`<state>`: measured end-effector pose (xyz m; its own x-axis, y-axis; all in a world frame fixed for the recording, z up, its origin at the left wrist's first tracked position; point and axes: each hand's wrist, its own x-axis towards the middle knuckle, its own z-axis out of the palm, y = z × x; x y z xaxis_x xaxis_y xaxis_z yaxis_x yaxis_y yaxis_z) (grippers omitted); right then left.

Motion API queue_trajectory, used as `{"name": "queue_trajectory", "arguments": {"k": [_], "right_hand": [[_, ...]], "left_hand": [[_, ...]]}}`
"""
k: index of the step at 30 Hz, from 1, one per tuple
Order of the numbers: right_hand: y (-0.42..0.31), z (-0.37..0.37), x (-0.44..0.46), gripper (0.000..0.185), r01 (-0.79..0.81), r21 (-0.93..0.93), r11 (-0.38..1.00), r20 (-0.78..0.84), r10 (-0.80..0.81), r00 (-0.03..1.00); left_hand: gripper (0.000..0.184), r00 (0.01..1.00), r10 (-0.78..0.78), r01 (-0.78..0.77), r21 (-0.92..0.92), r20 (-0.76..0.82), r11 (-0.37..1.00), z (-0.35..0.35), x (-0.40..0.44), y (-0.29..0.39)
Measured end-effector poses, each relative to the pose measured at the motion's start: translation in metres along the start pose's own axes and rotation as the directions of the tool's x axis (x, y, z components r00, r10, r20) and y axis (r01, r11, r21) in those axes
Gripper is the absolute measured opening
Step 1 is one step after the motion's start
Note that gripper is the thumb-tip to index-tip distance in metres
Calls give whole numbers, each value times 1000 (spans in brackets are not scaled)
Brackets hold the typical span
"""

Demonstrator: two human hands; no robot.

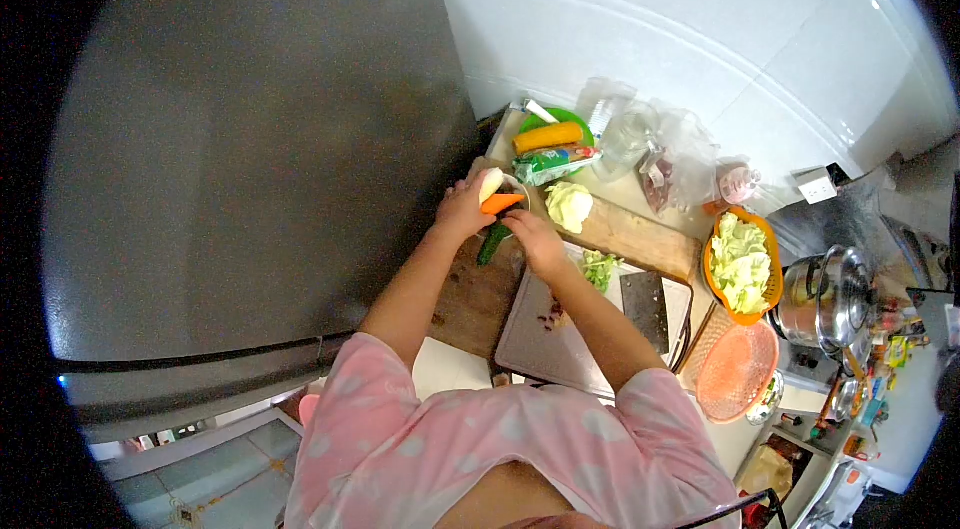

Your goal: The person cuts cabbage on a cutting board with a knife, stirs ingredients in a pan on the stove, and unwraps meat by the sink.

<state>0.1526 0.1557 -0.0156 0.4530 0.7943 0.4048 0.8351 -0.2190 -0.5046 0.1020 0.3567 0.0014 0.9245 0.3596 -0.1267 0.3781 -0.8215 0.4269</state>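
My left hand is closed round a pale peeled vegetable and an orange carrot piece, over a white bowl at the back left of the counter. Beside it, my right hand has its fingers bent at the bowl's near edge, by a green cucumber; what those fingers hold, if anything, is hidden. To the right lies a pale cabbage piece. Chopped greens and a cleaver rest on the cutting board.
A large grey refrigerator stands at left. Behind the hands is a green bowl with packages. Right are an orange basket of cabbage leaves, a pink basket and a steel pot. A wooden board lies behind the cutting board.
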Motion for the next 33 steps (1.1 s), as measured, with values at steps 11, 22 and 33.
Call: {"name": "queue_trajectory", "arguments": {"k": [11, 22, 33], "right_hand": [[38, 15, -44, 35, -408, -370, 835, 33, 450, 892], [31, 10, -37, 30, -315, -161, 935, -41, 312, 949], [14, 21, -15, 31, -474, 499, 725, -90, 588, 804]], "left_hand": [[102, 990, -99, 82, 158, 101, 984, 5, -26, 30], [109, 977, -139, 82, 318, 160, 945, -5, -48, 52], [91, 966, -118, 99, 92, 232, 991, -5, -22, 25]]}}
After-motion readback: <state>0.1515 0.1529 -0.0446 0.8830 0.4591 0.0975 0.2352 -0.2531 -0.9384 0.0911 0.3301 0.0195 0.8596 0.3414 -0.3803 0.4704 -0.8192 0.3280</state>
